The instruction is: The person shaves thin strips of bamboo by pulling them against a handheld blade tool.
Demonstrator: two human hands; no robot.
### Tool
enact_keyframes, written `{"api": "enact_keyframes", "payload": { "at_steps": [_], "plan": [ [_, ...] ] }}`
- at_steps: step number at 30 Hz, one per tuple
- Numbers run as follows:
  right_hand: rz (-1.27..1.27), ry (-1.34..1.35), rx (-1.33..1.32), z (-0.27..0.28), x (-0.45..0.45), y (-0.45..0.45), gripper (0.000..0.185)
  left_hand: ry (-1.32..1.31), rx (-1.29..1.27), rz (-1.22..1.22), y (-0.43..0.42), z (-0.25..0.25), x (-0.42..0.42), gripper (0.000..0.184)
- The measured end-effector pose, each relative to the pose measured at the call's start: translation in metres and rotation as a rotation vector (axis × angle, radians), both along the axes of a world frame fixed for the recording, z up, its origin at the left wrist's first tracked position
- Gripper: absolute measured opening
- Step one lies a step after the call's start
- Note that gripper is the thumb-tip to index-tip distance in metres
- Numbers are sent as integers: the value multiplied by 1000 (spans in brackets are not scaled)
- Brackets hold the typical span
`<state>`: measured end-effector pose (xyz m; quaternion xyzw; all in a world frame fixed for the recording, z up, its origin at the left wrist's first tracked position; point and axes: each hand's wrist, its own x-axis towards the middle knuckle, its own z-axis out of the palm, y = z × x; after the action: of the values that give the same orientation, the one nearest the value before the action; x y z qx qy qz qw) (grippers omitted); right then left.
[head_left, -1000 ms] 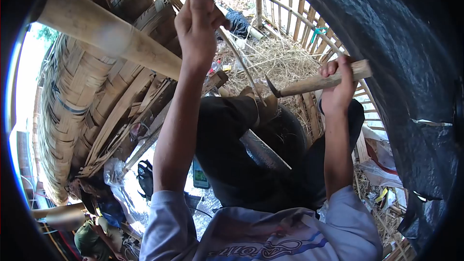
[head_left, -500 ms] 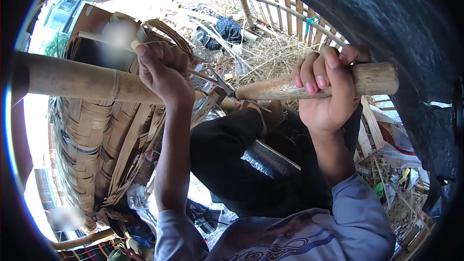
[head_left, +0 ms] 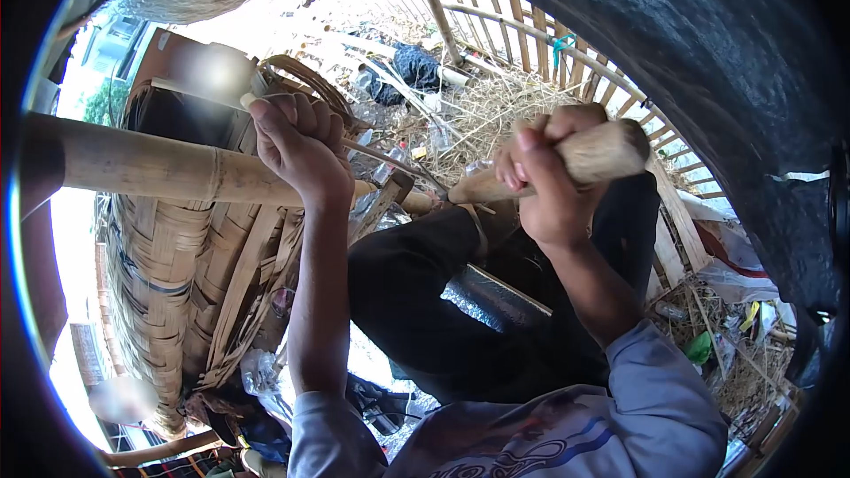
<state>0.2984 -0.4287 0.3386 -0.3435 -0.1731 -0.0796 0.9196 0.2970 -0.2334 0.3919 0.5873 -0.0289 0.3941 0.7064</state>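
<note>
My left hand [head_left: 305,146] is a closed fist in front of a thick bamboo pole [head_left: 142,159]. A pale strip end [head_left: 250,101] pokes out by its thumb, looking like bamboo; the rest is hidden in the fist. Wrapped round the thick wooden handle of a knife [head_left: 606,152] are the fingers of my right hand [head_left: 553,181]. That handle tapers left toward a narrow dark metal part near my knee, where the blade shows only as a thin line. A thin length [head_left: 390,159] runs between the two hands; strip or blade, I cannot tell which.
Woven bamboo baskets [head_left: 159,274] stand at left under the pole. My dark-trousered leg [head_left: 416,274] is bent below the hands. Straw [head_left: 505,106], black plastic bags [head_left: 414,66] and litter lie ahead, beside a bamboo slat fence [head_left: 531,31]. Dark sheeting [head_left: 735,62] hangs at right.
My right hand has moved left and slightly down, and the knife handle has tilted, its butt now turned more toward me. The left fist has stayed nearly in place.
</note>
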Motion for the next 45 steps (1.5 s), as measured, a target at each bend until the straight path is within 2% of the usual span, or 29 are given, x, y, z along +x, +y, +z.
{"api": "enact_keyframes", "payload": {
  "at_steps": [3, 4, 6, 8, 10, 11, 12, 14, 15, 16, 17, 19, 21, 22, 24, 25, 27, 28, 30, 32, 34, 35, 37, 38, 39, 40, 42, 44, 45],
  "plan": [
    [24, -179, 337, 26, -3, -16, 28, 18, -34, -19, -9, -2, -5, 40],
    [21, -179, 338, 24, -3, -14, 28, 10, -28, -55, -11, -2, -5, 40],
    [17, -211, 154, 10, -5, -5, 27, -5, -18, -103, -13, 0, -1, 40],
    [-7, -73, -66, -20, -4, 7, 23, 13, -21, -72, -14, 0, -1, 40],
    [20, -3, 66, -20, 1, -1, 23, 3, -47, -64, -16, 1, 1, 40],
    [-8, -9, 41, -1, -1, -9, 23, 18, -82, -40, -16, -1, 1, 40],
    [-51, -58, 104, 6, 1, -15, 19, 26, -87, -35, -17, -2, 0, 40],
    [32, -180, 207, 17, -1, -25, 17, 9, -22, -67, -21, 1, 3, 40],
    [42, -189, 126, 8, -4, -22, 18, 4, -20, -67, -20, 0, 3, 40],
    [69, -164, 166, -1, -5, -14, 21, 0, -24, -61, -18, -1, 4, 40],
    [21, -140, -81, -29, -6, -5, 19, -2, -30, -58, -18, -1, 6, 40],
    [-36, -105, -330, -51, -3, 5, 17, -17, -9, -80, -15, 2, 10, 40],
    [38, 125, -247, -66, -3, 10, 17, 23, -16, -36, -17, 0, 8, 42],
    [7, 207, -305, -61, -2, 2, 18, 37, -24, -41, -17, -1, 6, 42],
    [-6, 175, -102, -50, 1, -8, 17, -12, 17, -119, -12, -2, 5, 42],
    [-6, 178, -105, -44, 2, -13, 17, -4, 26, -133, -11, -1, 4, 41],
    [18, 84, 212, -35, 1, -18, 17, 3, 38, -132, -12, -2, 4, 41],
    [18, 87, 215, -40, 1, -16, 17, 1, 54, -138, -12, -2, 5, 40],
    [94, 100, 111, -64, 4, -7, 17, 10, 45, -123, -13, 0, 6, 41],
    [117, 206, -336, -82, 6, 5, 15, 15, 35, -110, -15, -1, 7, 41],
    [-82, 150, -800, -92, 2, 17, 17, 13, 62, -119, -16, -1, 7, 41],
    [-96, 142, -786, -92, 3, 19, 17, -10, 68, -168, -14, -1, 7, 41],
    [204, 364, -481, -90, -1, 17, 17, -12, 83, -150, -12, 0, 8, 41],
    [215, 369, -481, -83, -2, 14, 17, -6, 83, -124, -13, -2, 6, 41],
    [228, 355, -281, -72, 0, 9, 17, 14, 62, -5, -18, -1, 7, 42],
    [236, 336, -82, -67, 4, 6, 17, 14, 64, 1, -18, -2, 7, 42],
    [202, 322, -145, -73, 11, 2, 13, 1, 85, 27, -17, -2, 7, 42],
    [128, 286, -452, -78, 17, -1, 16, -4, 87, 21, -16, -2, 7, 42],
    [62, 259, -455, -79, 19, 2, 16, -1, 90, 8, -16, -3, 6, 43]
  ]
}}
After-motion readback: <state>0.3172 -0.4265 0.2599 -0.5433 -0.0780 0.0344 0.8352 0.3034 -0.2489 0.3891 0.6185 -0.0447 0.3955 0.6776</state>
